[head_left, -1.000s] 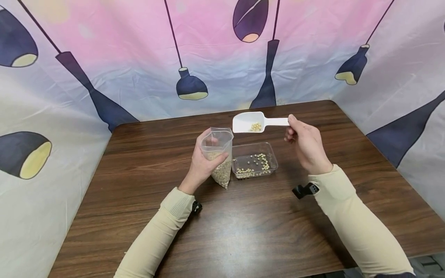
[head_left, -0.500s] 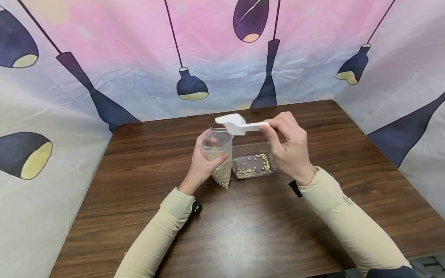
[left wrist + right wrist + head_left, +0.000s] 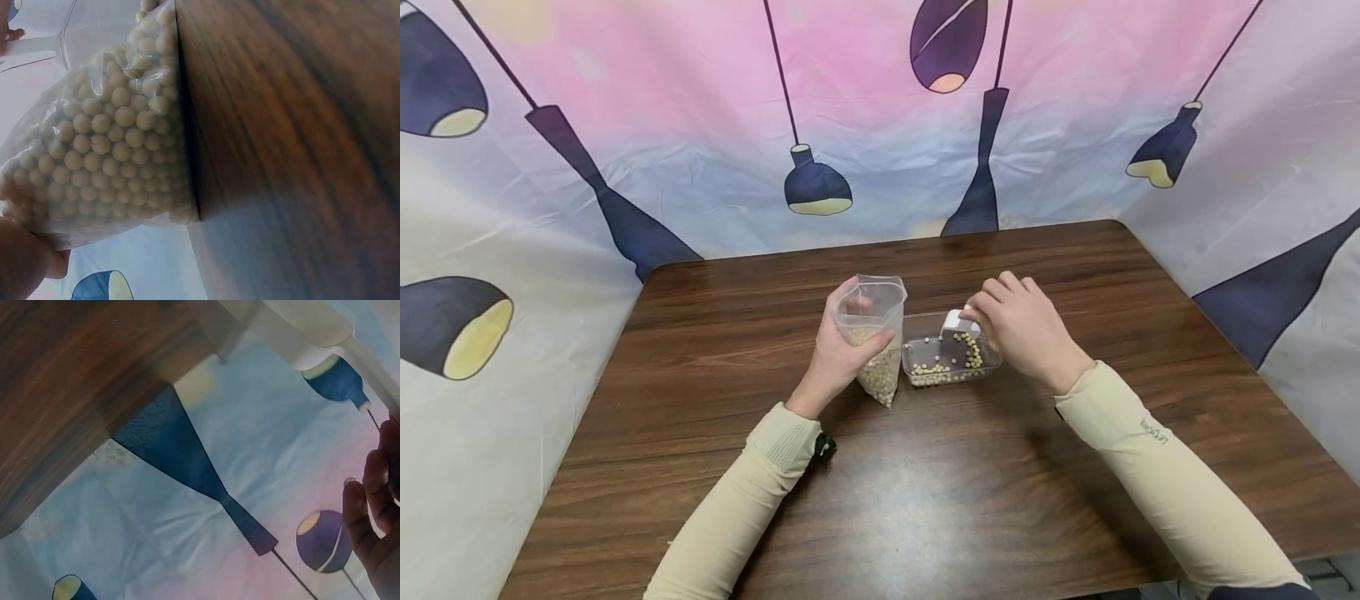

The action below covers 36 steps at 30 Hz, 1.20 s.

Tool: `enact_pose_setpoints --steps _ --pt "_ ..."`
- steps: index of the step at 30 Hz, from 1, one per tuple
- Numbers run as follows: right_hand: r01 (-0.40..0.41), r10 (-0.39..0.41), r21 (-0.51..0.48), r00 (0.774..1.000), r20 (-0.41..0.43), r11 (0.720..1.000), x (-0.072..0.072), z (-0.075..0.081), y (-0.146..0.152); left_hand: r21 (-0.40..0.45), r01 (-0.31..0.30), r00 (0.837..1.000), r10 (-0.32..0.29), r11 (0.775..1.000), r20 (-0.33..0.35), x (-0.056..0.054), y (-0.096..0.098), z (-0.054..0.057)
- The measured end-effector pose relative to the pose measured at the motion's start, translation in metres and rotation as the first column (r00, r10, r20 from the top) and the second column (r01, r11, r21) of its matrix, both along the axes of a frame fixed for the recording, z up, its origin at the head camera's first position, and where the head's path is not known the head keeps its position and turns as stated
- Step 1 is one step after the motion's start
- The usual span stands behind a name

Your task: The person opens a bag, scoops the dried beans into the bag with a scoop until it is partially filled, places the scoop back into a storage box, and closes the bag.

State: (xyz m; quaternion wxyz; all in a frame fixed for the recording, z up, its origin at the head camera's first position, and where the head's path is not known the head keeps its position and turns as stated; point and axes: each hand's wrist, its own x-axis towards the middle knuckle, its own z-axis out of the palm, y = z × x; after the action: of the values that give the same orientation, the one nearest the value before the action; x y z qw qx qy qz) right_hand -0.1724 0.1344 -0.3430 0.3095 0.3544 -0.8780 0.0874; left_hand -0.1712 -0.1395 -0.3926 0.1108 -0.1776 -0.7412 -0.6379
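Note:
Toward the table's far side, a clear plastic bag of small round beige balls stands upright, its mouth held wide. My left hand grips the bag with the thumb across its front. The left wrist view shows the packed balls filling the bag's lower part. Right of the bag sits a shallow clear plastic tray with loose balls along its sides. A white scoop dips into the tray, and my right hand pinches it from above. The fingers mostly hide its handle; whether balls lie in the scoop cannot be seen.
The dark wooden table spreads around the bag and tray. Behind and beside it hangs a printed cloth with lamp shapes, close to the table's back edge.
My right hand tipped the scoop of balls over the bag's mouth, then moved down and right with it into the tray. The left hand and the bag stayed in place.

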Motion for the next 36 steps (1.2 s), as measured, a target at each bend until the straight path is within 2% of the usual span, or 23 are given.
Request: enact_pose_setpoints --steps 2,5,8,10,11,15,19,22,25,30,34,36 --pt "0.009 -0.008 0.034 1.000 -0.008 0.999 0.001 -0.004 0.000 -0.004 0.006 1.000 -0.006 1.000 0.002 0.003 0.001 0.005" --pt "0.051 -0.052 0.032 0.998 0.029 0.998 0.005 -0.001 0.000 -0.007 0.012 1.000 -0.012 1.000 -0.008 0.010 0.003 0.017" --pt "0.120 -0.117 -0.015 0.982 0.146 0.993 0.010 0.005 -0.001 -0.016 0.011 1.000 -0.011 1.000 -0.017 0.016 0.004 0.028" --pt "0.193 -0.173 -0.054 0.952 0.252 0.980 0.012 0.009 -0.002 -0.019 0.010 1.000 -0.010 1.000 -0.015 0.017 0.005 0.029" --pt "0.234 -0.202 -0.072 0.929 0.309 0.970 0.013 0.010 -0.002 -0.019 0.009 1.000 -0.010 1.000 -0.012 0.017 0.005 0.030" --pt "0.407 -0.292 -0.140 0.819 0.493 0.903 0.013 0.009 0.001 -0.022 0.014 1.000 -0.014 1.000 0.001 0.018 0.005 0.031" --pt "0.518 -0.305 -0.189 0.720 0.623 0.834 0.012 0.004 0.006 -0.019 0.018 1.000 -0.018 1.000 0.013 0.017 0.005 0.030" --pt "0.567 -0.292 -0.204 0.660 0.692 0.798 0.012 -0.001 0.008 -0.018 0.017 1.000 -0.016 1.000 0.021 0.017 0.005 0.029" --pt "0.599 -0.284 -0.218 0.628 0.725 0.770 0.014 -0.010 0.006 -0.021 0.013 1.000 -0.013 1.000 0.022 0.017 0.005 0.030" --pt "0.611 -0.247 -0.242 0.606 0.756 0.754 0.016 -0.023 0.002 -0.018 0.013 1.000 -0.012 1.000 0.021 0.018 0.006 0.031" --pt "0.571 -0.133 -0.289 0.585 0.800 0.769 0.016 -0.032 0.006 -0.011 0.015 0.999 -0.014 1.000 0.033 0.017 0.006 0.031" --pt "0.563 -0.030 -0.335 0.540 0.841 0.755 0.015 -0.036 0.010 -0.005 0.008 1.000 -0.008 1.000 0.029 0.012 0.004 0.022"
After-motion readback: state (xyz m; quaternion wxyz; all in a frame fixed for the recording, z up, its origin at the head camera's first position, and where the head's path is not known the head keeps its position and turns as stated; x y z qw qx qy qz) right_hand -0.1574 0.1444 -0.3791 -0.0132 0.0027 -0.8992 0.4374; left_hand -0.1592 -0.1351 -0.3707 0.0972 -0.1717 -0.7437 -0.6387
